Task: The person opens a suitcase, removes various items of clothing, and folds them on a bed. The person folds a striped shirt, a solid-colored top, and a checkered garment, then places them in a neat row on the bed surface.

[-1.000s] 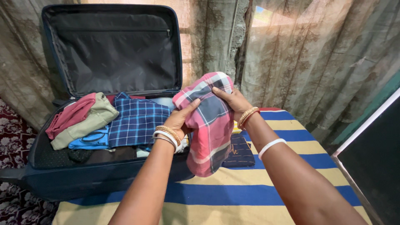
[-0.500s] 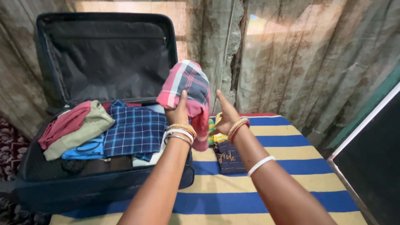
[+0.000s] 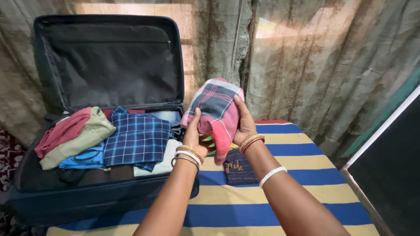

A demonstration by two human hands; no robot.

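Note:
A pink and grey checked cloth [image 3: 216,111] is bunched up in the air between both my hands, just right of the open suitcase. My left hand [image 3: 194,131] grips its lower left side. My right hand [image 3: 243,124] presses against its right side, fingers up. Bangles ring both my wrists. The dark blue suitcase [image 3: 87,196] lies open with its lid [image 3: 109,61] propped against the curtain. Inside lie a blue checked garment [image 3: 138,137], a rolled pink and olive garment [image 3: 72,133] and a light blue piece [image 3: 83,158].
A dark blue folded cloth with gold stitching [image 3: 238,168] lies on the blue and yellow striped bed cover [image 3: 284,196] below my hands. Patterned curtains [image 3: 323,65] hang behind. A dark panel [image 3: 389,175] stands at the right edge.
My left hand alone held the checked cloth high over the suitcase edge; now the cloth sits lower and further right, with my right hand back against it.

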